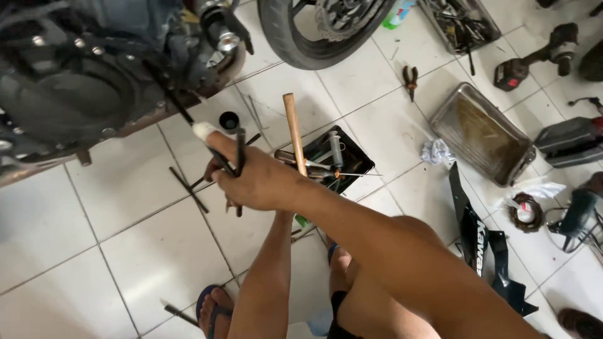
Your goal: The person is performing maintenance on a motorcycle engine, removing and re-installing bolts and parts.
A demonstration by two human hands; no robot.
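Observation:
My right hand (pixel 254 182) reaches across to the left, below a motorcycle engine (pixel 75 88). It is shut on a thin black tool (pixel 240 157) whose shaft (pixel 182 110) slants up toward the engine. The index finger, its tip wrapped in white (pixel 204 130), lies stretched along the shaft. My left forearm (pixel 267 282) rises from below and passes under the right hand. Most of my left hand is hidden there, so I cannot tell what it holds. A wooden handle (pixel 293 129) stands just behind the hands.
A black tool tray (pixel 358 157) sits behind the hands. A tyre (pixel 301 47), pliers (pixel 410 78), a greasy metal pan (pixel 480 132), a drill (pixel 534 56) and a black fairing piece (pixel 483 245) lie to the right. Loose rods (pixel 187 187) lie on white tiles; a sandalled foot (pixel 213 311) is below.

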